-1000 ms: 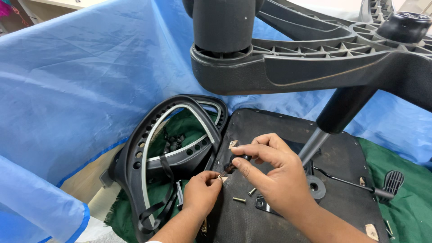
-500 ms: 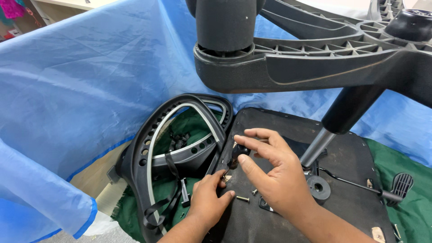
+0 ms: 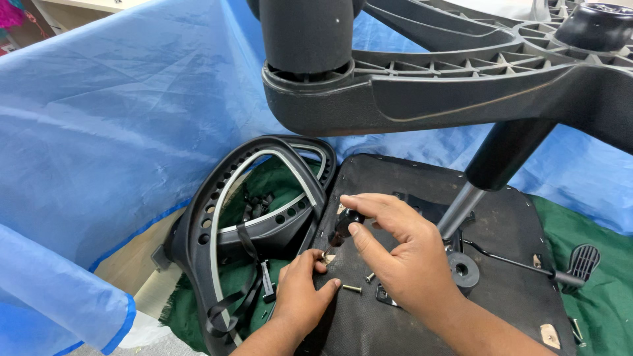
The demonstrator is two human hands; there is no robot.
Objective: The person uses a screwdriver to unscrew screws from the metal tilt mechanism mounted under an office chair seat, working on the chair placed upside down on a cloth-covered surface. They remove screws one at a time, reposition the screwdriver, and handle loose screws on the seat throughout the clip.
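Head cam, only view there is. Right hand (image 3: pixel 405 264) comes in from approx 5 o'clock, wrist low, palm down, fingers curled toward 10 o'clock. Thumb and index are pinched narrow on a small black screwdriver (image 3: pixel 344 225); the stubby dark handle sits right at the fingertips. Its long axis runs diagonal: handle up at approx 1 o'clock, thin shaft pointing down to 7 o'clock, tip landing near the left edge of the seat underside (image 3: pixel 422 191).

Left hand (image 3: pixel 300 290) enters from 6 o'clock, knuckles up, fingers bunched tight around the shaft's tip. Looks like it's steadying something tiny there, but can't tell what; too small and half hidden by the thumb.

Other bits: a loose screw (image 3: pixel 352 288) lies flat on the black fabric just beside the left fingertips, pointing roughly 3–9 o'clock. A second small screw (image 3: pixel 370 277) is near the right palm. The chair base (image 3: pixel 461 86) with its hub and spokes fills the top of frame at 12 o'clock, gas cylinder (image 3: pixel 488 171) slanting down to the seat. Curved black armrest frame (image 3: pixel 260 217) lies at 9 o'clock of the hands on green cloth (image 3: pixel 597 303), blue plastic sheet (image 3: pixel 99 132) behind. Lever with paddle (image 3: pixel 580 260) at 3 o'clock.
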